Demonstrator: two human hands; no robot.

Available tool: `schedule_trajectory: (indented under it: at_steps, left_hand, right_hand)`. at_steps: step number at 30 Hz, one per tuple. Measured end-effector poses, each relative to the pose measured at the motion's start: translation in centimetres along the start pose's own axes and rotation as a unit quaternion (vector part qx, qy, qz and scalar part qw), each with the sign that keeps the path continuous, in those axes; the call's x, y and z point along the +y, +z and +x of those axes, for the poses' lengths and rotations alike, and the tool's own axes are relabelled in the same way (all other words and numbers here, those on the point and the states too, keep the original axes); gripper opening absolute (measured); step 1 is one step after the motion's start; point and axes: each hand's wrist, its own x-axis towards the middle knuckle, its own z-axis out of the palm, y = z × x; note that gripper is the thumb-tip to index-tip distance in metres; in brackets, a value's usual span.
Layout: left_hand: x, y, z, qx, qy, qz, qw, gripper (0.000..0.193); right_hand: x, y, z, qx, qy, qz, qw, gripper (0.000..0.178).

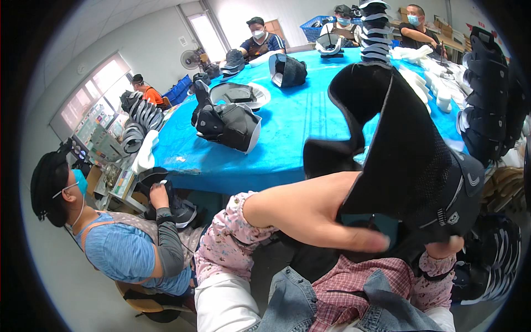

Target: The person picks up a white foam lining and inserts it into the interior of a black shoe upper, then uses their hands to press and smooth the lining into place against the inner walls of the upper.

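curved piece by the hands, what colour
The curved piece is mostly black with pale markings; best in the head view.

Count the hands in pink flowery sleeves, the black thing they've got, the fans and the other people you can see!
Hands: 2 (left hand, right hand, mostly hidden)
Black piece: 1
Fan: 1
Other people: 5
Total: 9
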Motion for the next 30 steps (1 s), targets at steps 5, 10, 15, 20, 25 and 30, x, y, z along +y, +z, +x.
schedule_trajectory:
  at_steps: [5, 10, 15, 20, 25, 30]
  left_hand:
    - [-1.5, 0.6, 0.3, 0.071, -0.031, -0.055, 0.995, 0.039]
    - [-0.9, -0.3, 0.1, 0.06, -0.189, -0.099, 0.975, 0.034]
    - [-1.7, -0.1, -0.1, 0.113, -0.193, -0.142, 0.964, 0.035]
    - [-1.7, 0.7, -0.1, 0.155, -0.178, -0.206, 0.95, 0.043]
    - [1.3, 0.8, -2.1, 0.335, 0.005, 0.401, 0.853, 0.046]
    - [3.3, 1.4, -5.1, 0.307, -0.154, 0.622, 0.704, 0.048]
  right_hand:
    - [0.5, 1.4, 0.4, 0.132, 0.083, 0.096, 0.983, 0.059]
    - [0.2, 1.3, 0.5, 0.137, 0.119, 0.053, 0.982, 0.062]
    - [0.5, 2.6, 1.0, 0.106, 0.033, 0.035, 0.993, 0.065]
    - [0.9, 2.4, -0.1, 0.162, 0.054, 0.178, 0.969, 0.069]
    - [-0.6, 0.7, -0.6, 0.266, 0.058, 0.052, 0.961, 0.06]
    - [-2.0, -1.0, -1.4, 0.273, -0.027, 0.052, 0.96, 0.04]
